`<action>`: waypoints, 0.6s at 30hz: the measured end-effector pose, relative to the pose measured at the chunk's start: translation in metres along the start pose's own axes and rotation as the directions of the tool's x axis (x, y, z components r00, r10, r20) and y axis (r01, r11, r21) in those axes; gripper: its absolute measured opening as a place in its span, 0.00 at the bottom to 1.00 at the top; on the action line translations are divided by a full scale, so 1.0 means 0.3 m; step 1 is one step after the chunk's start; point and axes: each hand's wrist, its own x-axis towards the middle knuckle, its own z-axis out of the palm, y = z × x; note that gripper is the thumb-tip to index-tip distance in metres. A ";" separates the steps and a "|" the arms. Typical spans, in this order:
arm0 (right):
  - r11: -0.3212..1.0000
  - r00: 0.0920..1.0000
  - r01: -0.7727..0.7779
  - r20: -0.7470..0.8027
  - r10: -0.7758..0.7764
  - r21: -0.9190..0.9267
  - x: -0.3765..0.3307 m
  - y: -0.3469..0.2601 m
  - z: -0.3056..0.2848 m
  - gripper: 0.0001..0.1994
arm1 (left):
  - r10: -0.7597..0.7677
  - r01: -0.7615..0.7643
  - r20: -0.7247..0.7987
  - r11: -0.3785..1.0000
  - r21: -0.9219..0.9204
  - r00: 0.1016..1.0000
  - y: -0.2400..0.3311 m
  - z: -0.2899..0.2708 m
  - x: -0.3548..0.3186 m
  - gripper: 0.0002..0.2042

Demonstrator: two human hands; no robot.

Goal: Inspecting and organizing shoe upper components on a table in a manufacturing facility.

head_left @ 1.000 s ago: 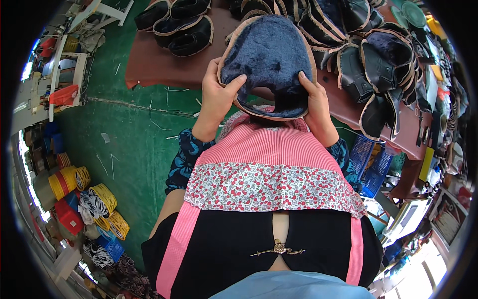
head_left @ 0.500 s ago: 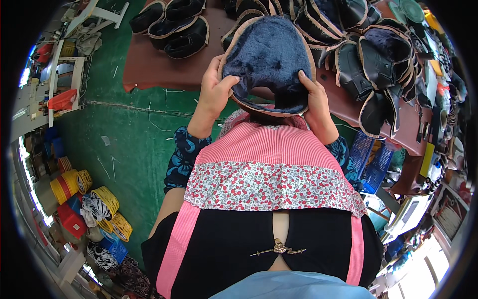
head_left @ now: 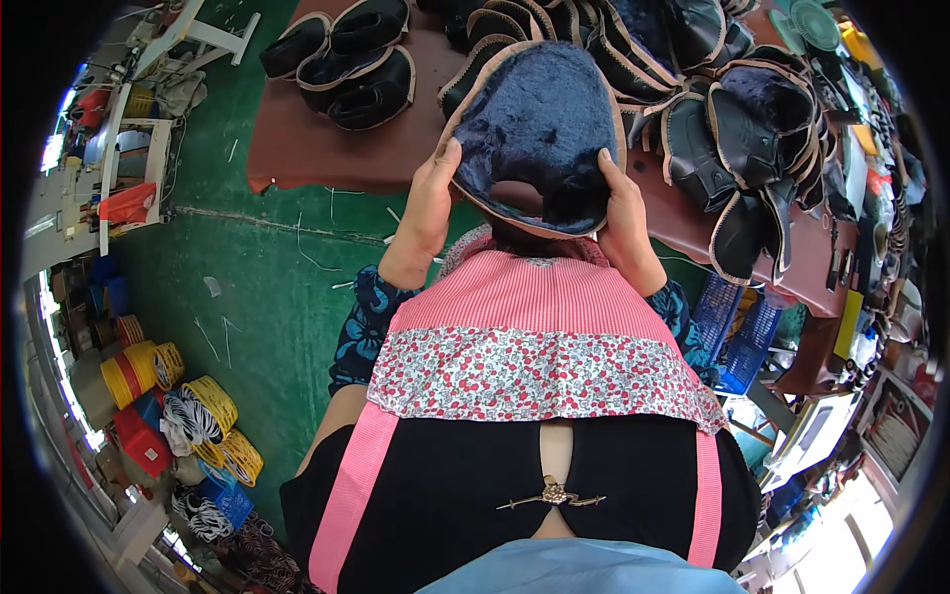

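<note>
Between my two hands is a shoe upper (head_left: 539,109), its dark blue fleece lining facing up and a tan stitched edge running round it. An opening shows at its near end. My left hand (head_left: 426,213) grips the left edge, with the thumb along the rim. On the opposite edge my right hand (head_left: 630,218) holds on, its thumb lying over the fleece. Most of the fingers of both hands are hidden beneath the upper. It is held in front of my chest, close to the near edge of the brown-red table (head_left: 327,158).
Black shoe uppers (head_left: 356,69) lie at the table's left, and a heap of more uppers (head_left: 757,129) covers its right. Blue plastic baskets (head_left: 747,337) stand below on the right. Yellow rolls (head_left: 134,371) and a red container (head_left: 143,441) sit on the green floor (head_left: 257,287).
My left thumb has moved off the fleece onto the left rim of the upper. The upper has turned slightly and its far end sits a little lower in view; my right hand keeps its hold.
</note>
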 end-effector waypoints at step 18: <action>0.972 0.972 -0.017 0.223 0.071 -0.236 -0.034 -0.068 0.038 0.21 | 0.218 -0.206 -0.112 0.972 0.108 0.969 0.041 0.009 0.049 0.25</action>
